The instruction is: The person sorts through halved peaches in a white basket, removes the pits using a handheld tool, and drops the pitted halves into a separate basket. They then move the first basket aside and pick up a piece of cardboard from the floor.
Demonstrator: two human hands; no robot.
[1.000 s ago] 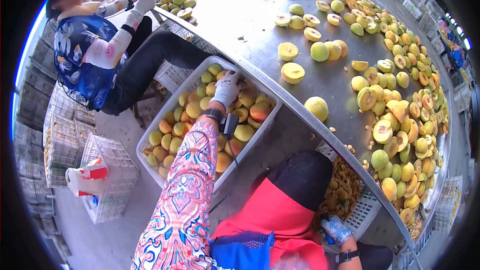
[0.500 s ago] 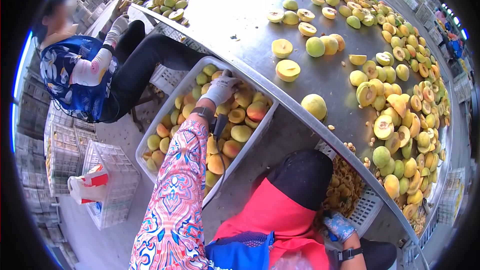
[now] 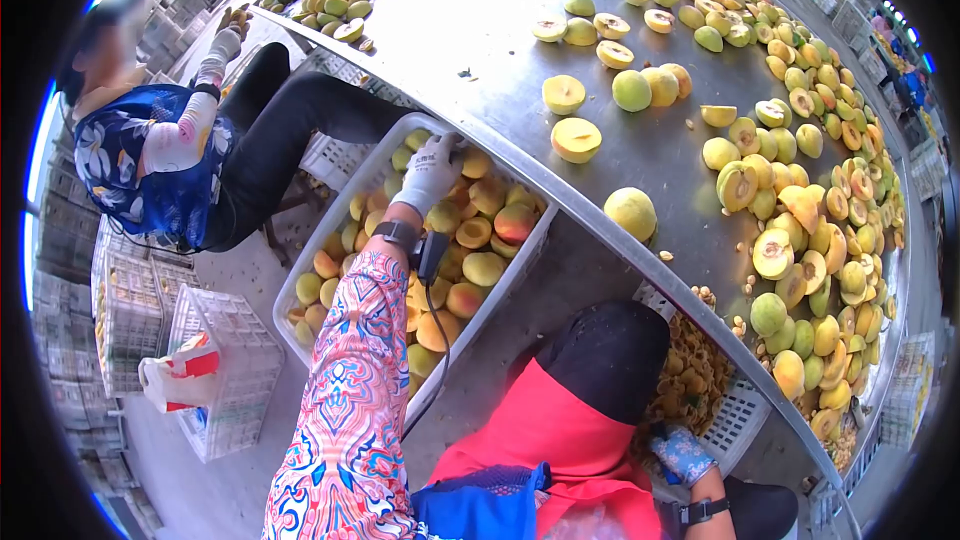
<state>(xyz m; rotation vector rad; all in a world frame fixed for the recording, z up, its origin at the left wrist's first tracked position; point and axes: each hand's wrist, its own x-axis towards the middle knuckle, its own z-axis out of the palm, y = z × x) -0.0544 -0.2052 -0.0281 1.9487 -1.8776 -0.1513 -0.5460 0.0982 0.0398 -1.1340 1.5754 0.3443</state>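
Note:
My left hand [image 3: 430, 175], in a white glove, reaches into a grey plastic crate [image 3: 345, 202] of yellow-green and blushed peaches [image 3: 482, 268]. Its fingers stretch over the fruit near the crate's far end, the tips partly hidden among the peaches. A dark device with a cable [image 3: 430, 258] sits at that wrist. Low on the right, beside my knee, my right hand [image 3: 683, 455] wears a blue floral glove. Its fingers are curled, and what they hold, if anything, is hidden. Just beyond it stands a white crate [image 3: 738, 420] filled with peach pits [image 3: 690, 375].
A metal table [image 3: 480, 50] carries many halved and whole peaches [image 3: 790, 240], with loose pits scattered among them. Its raised edge [image 3: 590, 225] runs diagonally past my crate. At left sits a co-worker [image 3: 150, 150]. White crates [image 3: 235, 370] stand on the floor, one with a red-and-white bag [image 3: 185, 375].
My left hand has shifted slightly left over the peaches in the crate. The co-worker's raised hand has moved up and left. My right hand stays about where it was.

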